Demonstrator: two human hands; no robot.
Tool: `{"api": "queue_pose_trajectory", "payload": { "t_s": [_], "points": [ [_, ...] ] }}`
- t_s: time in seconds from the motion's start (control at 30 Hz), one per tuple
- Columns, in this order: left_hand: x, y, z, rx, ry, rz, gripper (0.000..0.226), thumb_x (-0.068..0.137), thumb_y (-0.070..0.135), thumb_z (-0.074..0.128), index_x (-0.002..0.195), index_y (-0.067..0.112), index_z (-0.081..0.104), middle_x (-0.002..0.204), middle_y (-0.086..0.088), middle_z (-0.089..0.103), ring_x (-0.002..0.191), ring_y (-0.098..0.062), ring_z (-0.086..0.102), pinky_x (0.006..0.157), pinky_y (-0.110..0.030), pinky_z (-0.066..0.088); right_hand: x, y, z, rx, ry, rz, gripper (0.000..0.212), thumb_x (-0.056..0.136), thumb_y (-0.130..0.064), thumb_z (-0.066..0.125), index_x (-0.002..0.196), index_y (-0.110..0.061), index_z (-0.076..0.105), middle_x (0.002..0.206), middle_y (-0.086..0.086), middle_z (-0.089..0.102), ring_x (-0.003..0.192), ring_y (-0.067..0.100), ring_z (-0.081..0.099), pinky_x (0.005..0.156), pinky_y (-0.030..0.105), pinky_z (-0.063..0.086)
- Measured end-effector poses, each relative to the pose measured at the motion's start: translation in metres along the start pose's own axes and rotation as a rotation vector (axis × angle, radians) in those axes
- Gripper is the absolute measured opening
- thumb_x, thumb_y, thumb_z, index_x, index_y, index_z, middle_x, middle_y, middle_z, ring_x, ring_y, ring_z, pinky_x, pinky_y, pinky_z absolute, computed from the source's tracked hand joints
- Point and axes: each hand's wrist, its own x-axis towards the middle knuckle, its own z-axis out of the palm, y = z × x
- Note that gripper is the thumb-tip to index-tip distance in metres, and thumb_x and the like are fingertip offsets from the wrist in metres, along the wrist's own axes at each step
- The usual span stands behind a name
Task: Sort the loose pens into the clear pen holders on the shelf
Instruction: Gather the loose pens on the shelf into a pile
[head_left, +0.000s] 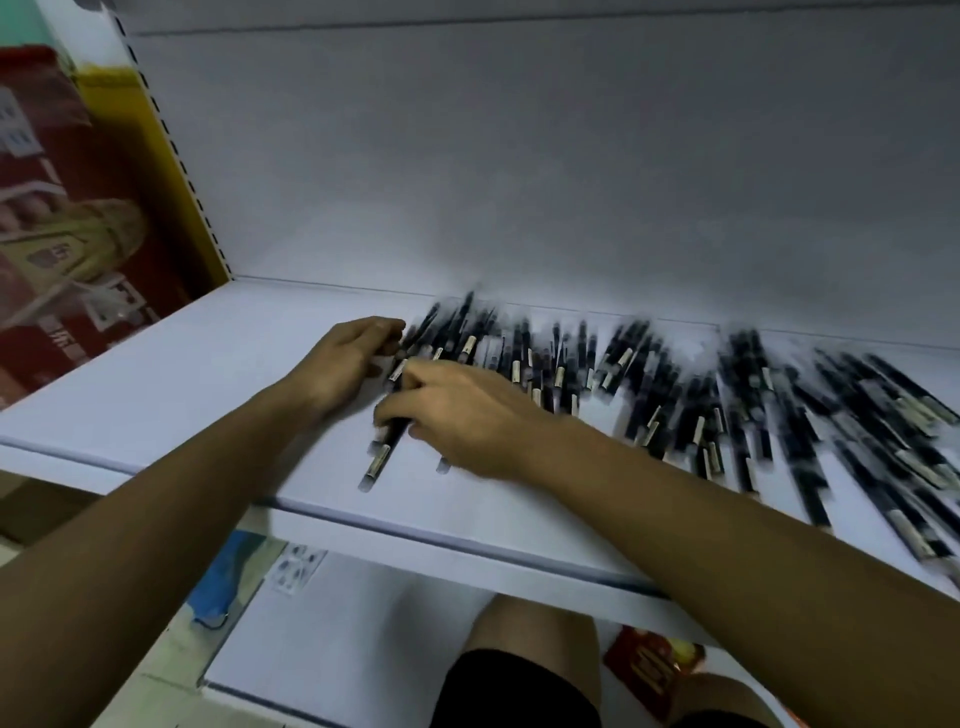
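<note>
On the white shelf (156, 395), you gather thin black plastic pens (748, 374).
Your right hand (462, 415) curls its fingers round a few; left hand (348, 358), can't tell. Light and slippery: hold their middles.

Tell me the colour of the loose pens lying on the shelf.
Black pens, each with a pale label band; seen in the head view, though blurred.

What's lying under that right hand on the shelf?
A black pen pokes out from under the right hand toward the front edge of the white shelf, with the fingers curled over it. The palm hides whatever other pens lie beneath.
</note>
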Motion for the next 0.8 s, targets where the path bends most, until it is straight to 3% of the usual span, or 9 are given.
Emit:
{"api": "queue_pose_trajectory", "payload": {
  "t_s": [0.07, 0.13, 0.23, 0.33, 0.43, 0.57, 0.63, 0.7, 0.8],
  "points": [
    [-0.003, 0.001, 0.000, 0.026, -0.004, 0.025, 0.035, 0.106, 0.018, 0.037, 0.123, 0.007, 0.066, 0.117, -0.009, 0.069, 0.108, -0.018, 0.062, 0.087, -0.021, 0.049, 0.003, -0.001, -0.001, -0.033, -0.005, -0.018, 0.024, 0.101, -0.018, 0.059, 0.122, -0.028, 0.066, 0.113, 0.003, 0.054, 0.101, 0.025, 0.055, 0.076, 0.040, 0.051],
    [-0.002, 0.001, -0.001, 0.059, -0.019, 0.047, 0.034, 0.105, 0.014, 0.038, 0.122, 0.007, 0.066, 0.116, -0.009, 0.069, 0.105, -0.016, 0.062, 0.082, -0.016, 0.049, 0.004, -0.002, -0.004, -0.088, -0.052, -0.060, 0.021, 0.101, -0.015, 0.055, 0.118, -0.024, 0.063, 0.112, 0.005, 0.051, 0.097, 0.024, 0.051, 0.069, 0.036, 0.041],
    [0.003, -0.005, -0.007, 0.166, -0.057, 0.091, 0.032, 0.102, 0.005, 0.041, 0.123, 0.010, 0.065, 0.118, -0.011, 0.069, 0.108, -0.017, 0.062, 0.095, -0.027, 0.048, 0.003, -0.003, -0.008, -0.155, -0.073, -0.086, 0.024, 0.099, -0.013, 0.054, 0.122, -0.017, 0.057, 0.119, 0.011, 0.045, 0.098, 0.025, 0.046, 0.069, 0.036, 0.032],
    [0.005, -0.013, -0.009, 0.431, -0.080, 0.212, 0.036, 0.099, 0.005, 0.047, 0.131, 0.013, 0.062, 0.124, -0.003, 0.065, 0.113, -0.016, 0.059, 0.101, -0.028, 0.043, 0.007, 0.001, -0.005, -0.176, -0.056, -0.124, 0.018, 0.100, -0.015, 0.054, 0.118, -0.015, 0.057, 0.125, 0.013, 0.045, 0.100, 0.026, 0.048, 0.071, 0.040, 0.042],
    [0.004, -0.020, -0.007, 0.523, -0.042, 0.302, 0.034, 0.101, 0.016, 0.050, 0.133, 0.013, 0.059, 0.129, -0.008, 0.062, 0.116, -0.024, 0.058, 0.099, -0.031, 0.043, 0.013, 0.005, -0.003, -0.173, -0.081, -0.190, 0.026, 0.091, -0.007, 0.069, 0.111, -0.018, 0.056, 0.115, 0.003, 0.056, 0.097, 0.021, 0.052, 0.081, 0.043, 0.051],
    [0.003, -0.018, -0.009, 0.601, -0.014, 0.291, 0.056, 0.078, 0.044, 0.047, 0.125, 0.019, 0.062, 0.122, -0.009, 0.065, 0.111, -0.029, 0.060, 0.094, -0.045, 0.049, 0.009, 0.010, -0.007, -0.049, 0.079, -0.220, 0.032, 0.085, 0.008, 0.059, 0.111, -0.009, 0.060, 0.102, 0.008, 0.065, 0.091, 0.027, 0.057, 0.079, 0.044, 0.052],
    [0.004, -0.017, -0.011, 0.605, 0.005, 0.253, 0.060, 0.070, 0.051, 0.040, 0.114, 0.019, 0.065, 0.113, -0.006, 0.069, 0.104, -0.031, 0.062, 0.088, -0.050, 0.051, 0.007, 0.011, -0.010, -0.049, 0.207, -0.223, 0.044, 0.078, 0.014, 0.063, 0.117, -0.006, 0.063, 0.107, 0.009, 0.067, 0.094, 0.028, 0.059, 0.080, 0.038, 0.052],
    [0.006, -0.017, -0.010, 0.576, 0.006, 0.231, 0.057, 0.075, 0.053, 0.035, 0.108, 0.018, 0.066, 0.107, -0.006, 0.070, 0.102, -0.031, 0.063, 0.089, -0.050, 0.050, 0.009, 0.019, -0.012, -0.103, 0.292, -0.203, 0.049, 0.080, 0.012, 0.068, 0.123, -0.009, 0.063, 0.114, 0.007, 0.067, 0.100, 0.027, 0.061, 0.084, 0.039, 0.054],
    [0.013, -0.017, -0.007, 0.568, 0.008, 0.161, 0.050, 0.087, 0.054, 0.030, 0.114, 0.031, 0.064, 0.114, 0.002, 0.070, 0.110, -0.027, 0.061, 0.094, -0.049, 0.046, 0.009, 0.044, -0.025, -0.125, 0.267, -0.094, 0.044, 0.089, 0.007, 0.059, 0.129, -0.011, 0.062, 0.124, 0.011, 0.067, 0.110, 0.032, 0.063, 0.092, 0.043, 0.054]
  ]
}}
